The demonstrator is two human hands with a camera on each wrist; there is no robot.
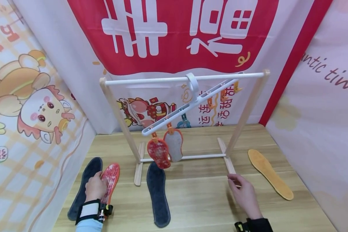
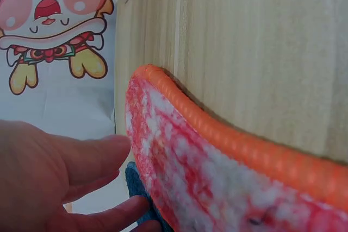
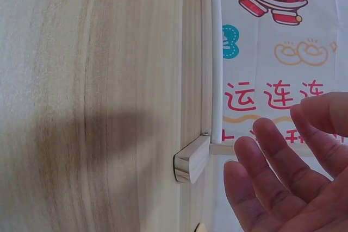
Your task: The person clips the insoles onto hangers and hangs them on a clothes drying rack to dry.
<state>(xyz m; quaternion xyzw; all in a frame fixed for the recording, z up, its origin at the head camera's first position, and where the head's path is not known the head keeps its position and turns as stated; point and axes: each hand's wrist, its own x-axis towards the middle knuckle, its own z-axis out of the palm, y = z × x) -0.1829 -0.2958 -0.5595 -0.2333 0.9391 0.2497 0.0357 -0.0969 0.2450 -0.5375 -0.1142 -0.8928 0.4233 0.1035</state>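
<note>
My left hand (image 1: pixel 96 187) lies over the gap between a red-and-white insole (image 1: pixel 113 175) with orange edging and a dark blue insole (image 1: pixel 88 180). In the left wrist view, its thumb and fingertips are right at the edge of the red-and-white insole (image 2: pixel 179 156), fingers loosely extended. By the right foot of a drying rack (image 1: pixel 229 164), my right hand (image 1: pixel 243 193) hovers with relaxed fingers and nothing in it. On the rack's top bar, a pale clip hanger (image 1: pixel 174 113) hangs tilted, its left end low. Clipped there are a red insole (image 1: pixel 159 153) and a grey-white insole (image 1: pixel 174 145).
Another dark blue insole (image 1: pixel 159 196) lies on the table below the hanging pair. To the right of the rack rests a yellow insole (image 1: pixel 269 174). Orange clips (image 1: pixel 211 103) and a green clip (image 1: pixel 184 120) hang from the hanger. Printed cloths (image 1: pixel 174 38) enclose the table.
</note>
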